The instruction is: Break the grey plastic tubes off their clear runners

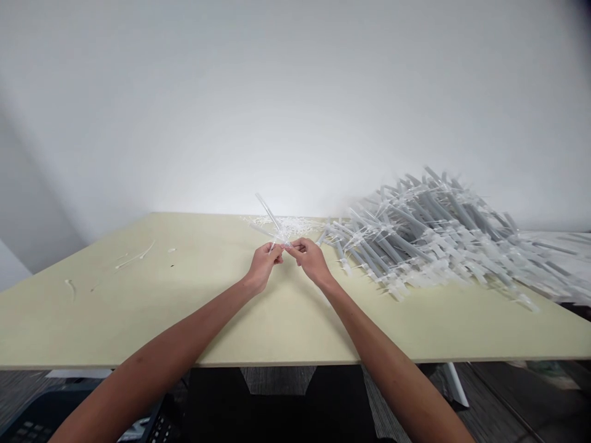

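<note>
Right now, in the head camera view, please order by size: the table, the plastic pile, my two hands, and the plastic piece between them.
1. Table
2. Plastic pile
3. Left hand and right hand: they look alike, so unranked
4. Plastic piece

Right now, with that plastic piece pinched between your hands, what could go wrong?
The clear plastic piece in your left hand and right hand could catch the loose white scraps just beyond it. Your right hand works close to the heap of grey-and-white plastic pieces, which might snag and slide. That heap also nears the front edge of the table, so pieces could drop.
</note>
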The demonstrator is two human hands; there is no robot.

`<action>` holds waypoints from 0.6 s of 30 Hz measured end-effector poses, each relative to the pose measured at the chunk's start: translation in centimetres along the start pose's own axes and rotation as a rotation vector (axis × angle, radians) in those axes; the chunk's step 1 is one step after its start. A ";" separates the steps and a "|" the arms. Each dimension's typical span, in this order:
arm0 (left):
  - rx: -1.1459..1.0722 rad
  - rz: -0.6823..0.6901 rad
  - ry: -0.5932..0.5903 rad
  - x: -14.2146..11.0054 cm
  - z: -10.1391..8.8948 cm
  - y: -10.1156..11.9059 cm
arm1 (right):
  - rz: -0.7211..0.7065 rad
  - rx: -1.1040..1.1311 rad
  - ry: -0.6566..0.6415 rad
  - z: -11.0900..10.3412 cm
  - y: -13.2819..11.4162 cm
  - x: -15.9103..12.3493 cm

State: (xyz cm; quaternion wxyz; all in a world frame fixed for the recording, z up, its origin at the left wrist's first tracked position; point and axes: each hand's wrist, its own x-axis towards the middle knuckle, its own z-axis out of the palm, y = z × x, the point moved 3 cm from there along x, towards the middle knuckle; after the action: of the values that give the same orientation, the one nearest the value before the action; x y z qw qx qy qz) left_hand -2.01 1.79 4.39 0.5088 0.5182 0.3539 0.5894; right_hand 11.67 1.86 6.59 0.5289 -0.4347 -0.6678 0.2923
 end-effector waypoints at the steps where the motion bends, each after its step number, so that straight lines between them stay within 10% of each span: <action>1: 0.007 0.005 0.002 0.0 0.0 0.0 | 0.004 0.015 0.006 0.0 -0.1 0.0; 18: 0.021 0.052 -0.245 -0.4 0.9 1.1 | 0.286 0.752 -0.311 0.2 -1.6 -0.7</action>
State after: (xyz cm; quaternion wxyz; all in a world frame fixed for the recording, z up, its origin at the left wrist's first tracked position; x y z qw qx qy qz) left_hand -1.46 1.03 5.53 0.5273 0.6006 0.2819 0.5308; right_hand 11.13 0.51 7.59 0.4975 -0.2506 -0.5197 0.6478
